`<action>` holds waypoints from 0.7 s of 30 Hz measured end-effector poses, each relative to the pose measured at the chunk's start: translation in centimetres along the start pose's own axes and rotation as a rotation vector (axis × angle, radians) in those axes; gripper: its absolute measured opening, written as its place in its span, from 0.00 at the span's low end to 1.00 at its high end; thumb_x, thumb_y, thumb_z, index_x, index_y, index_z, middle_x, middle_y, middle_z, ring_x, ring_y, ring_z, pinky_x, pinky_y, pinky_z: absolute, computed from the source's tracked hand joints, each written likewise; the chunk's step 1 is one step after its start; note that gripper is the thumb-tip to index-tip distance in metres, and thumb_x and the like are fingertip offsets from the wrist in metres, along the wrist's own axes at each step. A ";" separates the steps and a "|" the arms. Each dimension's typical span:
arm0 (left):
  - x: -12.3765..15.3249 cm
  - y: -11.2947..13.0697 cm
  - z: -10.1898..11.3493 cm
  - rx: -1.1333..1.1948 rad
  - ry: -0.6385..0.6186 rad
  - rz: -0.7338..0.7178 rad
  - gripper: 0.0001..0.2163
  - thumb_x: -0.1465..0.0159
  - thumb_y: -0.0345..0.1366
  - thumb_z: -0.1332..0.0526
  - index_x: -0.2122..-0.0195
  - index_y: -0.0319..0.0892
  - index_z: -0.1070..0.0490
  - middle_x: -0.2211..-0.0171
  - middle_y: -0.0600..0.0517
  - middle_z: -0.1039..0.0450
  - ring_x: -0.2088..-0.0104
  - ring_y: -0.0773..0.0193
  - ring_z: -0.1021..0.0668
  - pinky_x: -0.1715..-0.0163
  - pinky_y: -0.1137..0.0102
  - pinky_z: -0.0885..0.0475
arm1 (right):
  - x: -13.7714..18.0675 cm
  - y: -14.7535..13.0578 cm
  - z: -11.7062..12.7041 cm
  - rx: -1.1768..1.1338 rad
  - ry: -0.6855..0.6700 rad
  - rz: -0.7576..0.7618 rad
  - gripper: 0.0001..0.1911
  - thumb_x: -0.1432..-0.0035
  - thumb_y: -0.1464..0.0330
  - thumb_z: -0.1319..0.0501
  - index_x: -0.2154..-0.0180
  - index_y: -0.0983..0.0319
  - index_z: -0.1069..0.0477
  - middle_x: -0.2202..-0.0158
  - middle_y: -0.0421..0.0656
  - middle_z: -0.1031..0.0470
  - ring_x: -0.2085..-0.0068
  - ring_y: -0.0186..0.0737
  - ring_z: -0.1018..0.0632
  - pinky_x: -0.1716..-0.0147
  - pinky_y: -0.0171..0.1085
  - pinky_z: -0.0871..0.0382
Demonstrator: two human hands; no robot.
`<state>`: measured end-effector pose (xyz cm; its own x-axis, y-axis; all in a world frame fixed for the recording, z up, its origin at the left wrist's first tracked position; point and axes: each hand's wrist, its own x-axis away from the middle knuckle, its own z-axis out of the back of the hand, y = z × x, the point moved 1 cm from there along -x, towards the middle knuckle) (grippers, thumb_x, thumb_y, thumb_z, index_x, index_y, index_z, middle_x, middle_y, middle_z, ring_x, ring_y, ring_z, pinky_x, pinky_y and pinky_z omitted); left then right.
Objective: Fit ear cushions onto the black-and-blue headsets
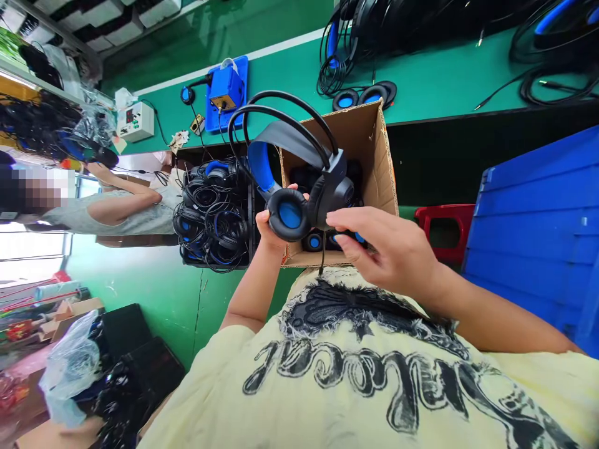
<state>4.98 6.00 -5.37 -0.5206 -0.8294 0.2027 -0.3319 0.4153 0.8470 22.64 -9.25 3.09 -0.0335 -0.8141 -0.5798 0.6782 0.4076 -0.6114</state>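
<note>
I hold a black headset (299,168) with blue ear pads and a blue-lined headband in front of my chest. My left hand (270,229) grips its near ear cup (289,214) from below, fingers closed round it. My right hand (384,249) is closed on the headset's other ear cup, thumb against its side. A thin black cable (322,252) hangs down from the headset. Behind it stands an open cardboard box (369,156) with more black and blue headsets inside.
A black crate (213,215) full of headsets stands left of the box. Behind is a green bench (421,75) with ear pads, coiled cables, a blue tray and a white meter. A blue bin (538,231) and red stool (444,227) are right. Another person sits at left.
</note>
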 end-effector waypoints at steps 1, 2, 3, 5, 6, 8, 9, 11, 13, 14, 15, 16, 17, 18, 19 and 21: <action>0.0 0.0 0.0 0.008 -0.007 0.017 0.34 0.49 0.61 0.42 0.48 0.43 0.26 0.55 0.43 0.21 0.46 0.42 0.22 0.49 0.52 0.25 | 0.1 0.1 0.2 -0.007 0.022 -0.011 0.13 0.33 0.72 0.41 0.48 0.58 0.27 0.53 0.46 0.17 0.52 0.42 0.17 0.52 0.39 0.20; 0.0 0.0 -0.1 0.020 -0.015 0.040 0.33 0.49 0.60 0.42 0.48 0.43 0.26 0.54 0.43 0.21 0.47 0.42 0.22 0.50 0.52 0.25 | 0.2 0.2 0.3 -0.008 0.038 -0.021 0.13 0.34 0.73 0.41 0.49 0.58 0.27 0.54 0.45 0.17 0.53 0.42 0.16 0.53 0.39 0.21; 0.0 -0.1 -0.1 0.039 -0.018 0.061 0.32 0.48 0.60 0.43 0.49 0.42 0.26 0.54 0.43 0.21 0.48 0.43 0.21 0.51 0.53 0.24 | 0.4 0.4 0.3 -0.007 0.049 -0.028 0.13 0.34 0.73 0.40 0.49 0.58 0.27 0.54 0.45 0.17 0.54 0.42 0.16 0.54 0.39 0.21; -0.2 -0.1 -0.1 0.081 0.017 0.080 0.31 0.46 0.59 0.45 0.51 0.43 0.25 0.55 0.43 0.21 0.52 0.45 0.21 0.55 0.54 0.23 | 0.7 0.5 0.0 -0.006 0.056 -0.038 0.12 0.34 0.73 0.40 0.50 0.59 0.26 0.55 0.45 0.17 0.55 0.42 0.16 0.54 0.38 0.21; -0.2 -0.2 -0.1 0.096 0.053 0.088 0.30 0.44 0.60 0.47 0.52 0.44 0.25 0.56 0.44 0.20 0.54 0.46 0.20 0.57 0.54 0.23 | 0.8 0.6 -0.1 -0.009 0.058 -0.045 0.12 0.34 0.73 0.40 0.50 0.59 0.26 0.55 0.45 0.17 0.55 0.41 0.16 0.54 0.38 0.21; -0.4 -0.2 0.1 0.108 0.141 0.125 0.29 0.42 0.62 0.50 0.54 0.45 0.26 0.59 0.46 0.20 0.57 0.48 0.20 0.59 0.55 0.22 | 1.0 0.7 -0.2 -0.017 0.059 -0.066 0.12 0.34 0.72 0.41 0.51 0.58 0.25 0.55 0.44 0.17 0.55 0.41 0.16 0.53 0.38 0.21; -0.4 -0.2 0.3 0.109 0.176 0.154 0.29 0.41 0.63 0.51 0.54 0.46 0.27 0.60 0.47 0.21 0.57 0.48 0.20 0.60 0.56 0.22 | 1.1 0.7 -0.2 -0.022 0.055 -0.085 0.12 0.33 0.71 0.42 0.51 0.57 0.25 0.54 0.44 0.16 0.55 0.41 0.16 0.52 0.39 0.21; -0.6 -0.3 0.7 0.110 0.218 0.192 0.29 0.42 0.65 0.51 0.56 0.47 0.28 0.61 0.49 0.21 0.57 0.49 0.20 0.61 0.57 0.22 | 1.3 0.8 -0.2 -0.031 0.027 -0.139 0.12 0.32 0.70 0.43 0.51 0.56 0.24 0.54 0.43 0.16 0.55 0.42 0.16 0.52 0.40 0.20; -0.7 -0.3 1.1 0.102 0.231 0.179 0.29 0.43 0.67 0.48 0.57 0.48 0.28 0.62 0.50 0.21 0.56 0.50 0.20 0.61 0.57 0.22 | 1.4 0.8 -0.2 -0.044 -0.013 -0.199 0.13 0.31 0.67 0.44 0.51 0.55 0.24 0.53 0.44 0.17 0.55 0.43 0.16 0.51 0.43 0.20; -0.8 -0.3 1.3 0.094 0.226 0.166 0.30 0.43 0.68 0.47 0.57 0.48 0.28 0.62 0.49 0.21 0.56 0.50 0.20 0.61 0.57 0.22 | 1.4 0.8 -0.3 -0.053 -0.032 -0.226 0.13 0.31 0.67 0.45 0.50 0.55 0.24 0.53 0.44 0.17 0.54 0.44 0.17 0.50 0.44 0.21; -0.8 -0.3 1.4 0.087 0.220 0.155 0.30 0.44 0.69 0.46 0.57 0.48 0.28 0.62 0.49 0.21 0.55 0.49 0.21 0.60 0.57 0.22 | 1.4 0.8 -0.3 -0.065 -0.046 -0.246 0.14 0.31 0.66 0.45 0.50 0.54 0.24 0.52 0.44 0.17 0.54 0.45 0.17 0.50 0.45 0.21; -0.9 -0.3 1.5 0.082 0.213 0.150 0.30 0.44 0.69 0.45 0.57 0.48 0.28 0.61 0.48 0.21 0.55 0.49 0.21 0.60 0.56 0.22 | 1.4 0.8 -0.4 -0.076 -0.052 -0.257 0.14 0.31 0.66 0.45 0.49 0.54 0.23 0.52 0.45 0.17 0.53 0.46 0.17 0.49 0.46 0.21; -0.9 -0.3 1.5 0.081 0.211 0.149 0.30 0.44 0.69 0.45 0.57 0.48 0.27 0.61 0.48 0.21 0.55 0.49 0.21 0.60 0.56 0.23 | 1.4 0.8 -0.4 -0.084 -0.057 -0.263 0.15 0.31 0.65 0.45 0.49 0.55 0.23 0.52 0.45 0.17 0.53 0.46 0.17 0.49 0.46 0.21; -0.9 -0.3 1.4 0.083 0.214 0.152 0.30 0.45 0.68 0.44 0.57 0.48 0.27 0.61 0.48 0.21 0.55 0.49 0.21 0.60 0.56 0.23 | 1.4 0.8 -0.4 -0.089 -0.058 -0.264 0.15 0.31 0.66 0.45 0.49 0.55 0.23 0.53 0.45 0.17 0.54 0.46 0.17 0.49 0.46 0.21; -0.9 -0.2 1.3 0.086 0.221 0.158 0.29 0.45 0.68 0.44 0.58 0.48 0.28 0.61 0.48 0.21 0.56 0.49 0.21 0.60 0.56 0.23 | 1.4 0.9 -0.5 -0.091 -0.054 -0.260 0.14 0.31 0.66 0.45 0.50 0.56 0.23 0.53 0.45 0.17 0.54 0.45 0.17 0.50 0.45 0.21; -0.8 -0.1 1.0 0.091 0.229 0.158 0.29 0.45 0.67 0.44 0.58 0.47 0.27 0.60 0.48 0.21 0.55 0.49 0.21 0.60 0.55 0.23 | 1.4 1.0 -0.5 -0.099 -0.039 -0.262 0.13 0.32 0.66 0.44 0.52 0.57 0.23 0.55 0.46 0.17 0.56 0.44 0.17 0.51 0.44 0.21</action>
<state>4.61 7.02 -6.13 -0.3842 -0.8099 0.4432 -0.3352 0.5696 0.7504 22.86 -9.75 1.42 -0.1689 -0.9116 -0.3748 0.5747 0.2179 -0.7888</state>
